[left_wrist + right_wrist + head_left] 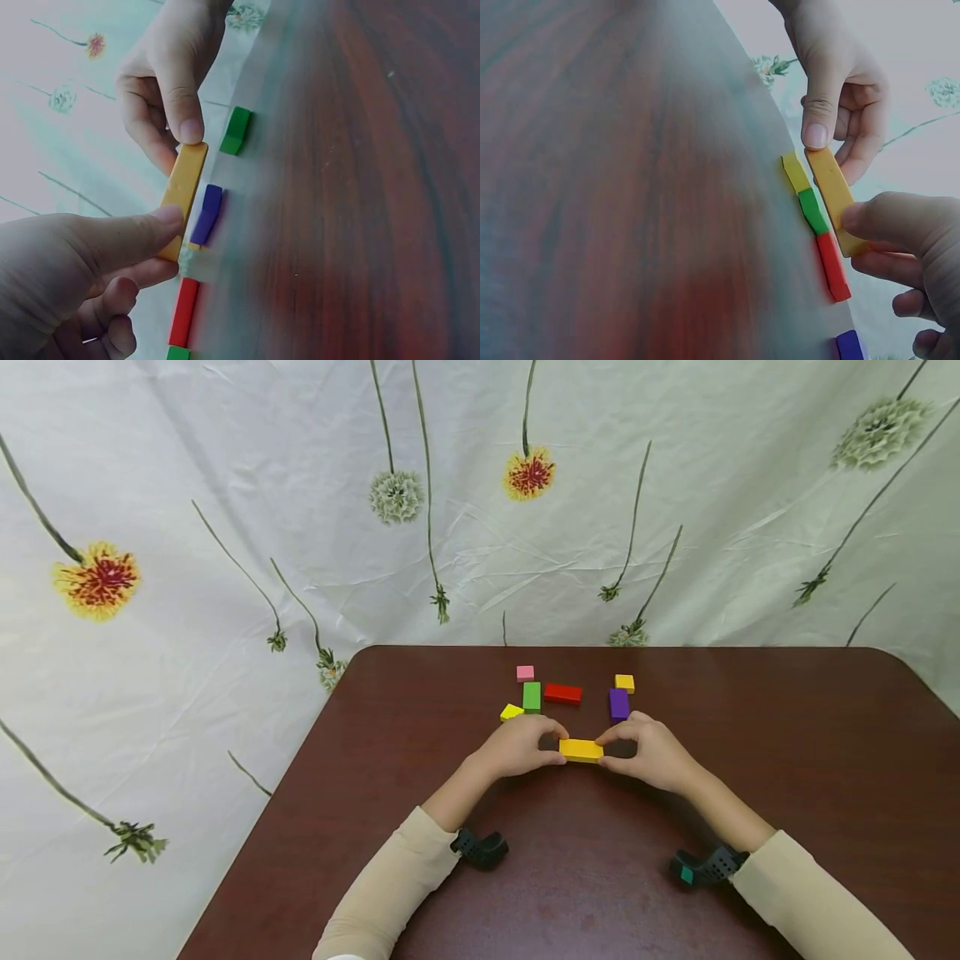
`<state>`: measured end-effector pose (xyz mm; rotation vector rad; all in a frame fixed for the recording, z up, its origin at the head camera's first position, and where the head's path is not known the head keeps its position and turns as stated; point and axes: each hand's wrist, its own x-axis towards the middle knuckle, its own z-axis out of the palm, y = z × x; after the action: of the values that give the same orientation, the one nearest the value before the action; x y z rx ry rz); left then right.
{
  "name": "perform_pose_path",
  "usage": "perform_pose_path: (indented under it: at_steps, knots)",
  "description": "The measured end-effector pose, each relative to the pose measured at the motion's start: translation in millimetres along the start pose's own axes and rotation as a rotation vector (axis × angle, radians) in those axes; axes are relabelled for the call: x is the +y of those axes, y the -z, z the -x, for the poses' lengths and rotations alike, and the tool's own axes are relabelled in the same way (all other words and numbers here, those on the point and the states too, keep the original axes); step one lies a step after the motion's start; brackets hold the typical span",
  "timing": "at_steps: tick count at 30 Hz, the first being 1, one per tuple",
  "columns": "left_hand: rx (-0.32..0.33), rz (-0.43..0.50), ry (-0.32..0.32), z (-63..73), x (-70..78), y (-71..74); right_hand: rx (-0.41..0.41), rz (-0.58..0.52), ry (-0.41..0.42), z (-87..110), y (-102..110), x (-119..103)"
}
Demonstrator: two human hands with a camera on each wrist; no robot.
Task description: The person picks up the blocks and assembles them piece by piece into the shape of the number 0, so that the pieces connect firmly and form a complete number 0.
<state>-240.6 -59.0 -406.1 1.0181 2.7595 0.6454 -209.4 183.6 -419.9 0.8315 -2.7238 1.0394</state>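
Between my two hands is a long yellow-orange block, pinched at both ends. My left hand holds its left end between thumb and fingers, while my right hand grips the right end the same way. Both wrist views show the thumbs pressed on the block's face. Beyond my left hand lie a yellow block, partly covered by that hand, and a green block. A purple block lies just past my right hand. Another green block shows in the left wrist view, hidden in the head view.
A red block lies beside the green one, with a small pink block behind. One small yellow-orange block sits behind the purple block. The dark brown table ends at a flower-patterned white cloth.
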Motion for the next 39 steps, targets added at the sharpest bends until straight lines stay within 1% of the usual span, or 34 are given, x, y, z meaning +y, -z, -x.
perform_pose_path:
  at_steps: [7,14,19,27,30,36,39]
  knots:
    - [-0.018,-0.015,-0.044,12.4,5.0,-1.6,-0.011,-0.002,0.035,11.2,-2,-4]
    - [-0.049,-0.025,-0.052,18.9,8.6,-6.1,-0.043,-0.016,0.037,20.6,-6,-7]
    - [-0.053,-0.044,-0.066,19.9,9.1,-9.9,-0.044,-0.009,0.043,23.6,-10,-5]
    - [-0.056,-0.052,-0.083,19.4,6.9,-17.1,-0.06,-0.019,0.026,27.5,-15,-1]
    - [-0.051,-0.046,-0.089,19.6,6.5,-18.2,-0.055,-0.019,0.026,28.6,-15,0]
    - [-0.049,-0.014,-0.079,20.7,5.7,-20.1,-0.048,-0.023,0.029,29.3,-17,2]
    - [-0.047,0.0,-0.074,21.1,5.6,-20.9,-0.024,-0.024,0.043,29.5,-15,3]
